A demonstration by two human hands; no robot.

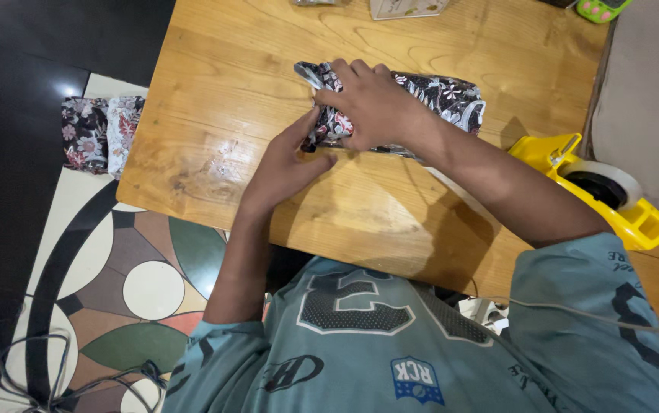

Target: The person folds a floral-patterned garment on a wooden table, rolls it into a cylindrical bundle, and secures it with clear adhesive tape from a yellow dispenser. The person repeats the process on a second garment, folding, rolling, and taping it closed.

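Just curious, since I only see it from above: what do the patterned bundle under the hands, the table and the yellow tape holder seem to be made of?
The bundle looks like soft printed cloth: dark, with a flower pattern, folds and creases. It may have a clear wrap, which I cannot confirm. The table looks like varnished wood, with grain lines and a glossy sheen. The tape holder seems to be hard, smooth yellow plastic, holding a pale roll.

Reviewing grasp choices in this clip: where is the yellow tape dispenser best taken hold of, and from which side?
Probably around the yellow tape dispenser body's narrow middle, coming down from above. It lies flat on the wooden table near the right edge, long sides exposed, clear of both hands; its pointed end likely carries the cutter, so avoid that.
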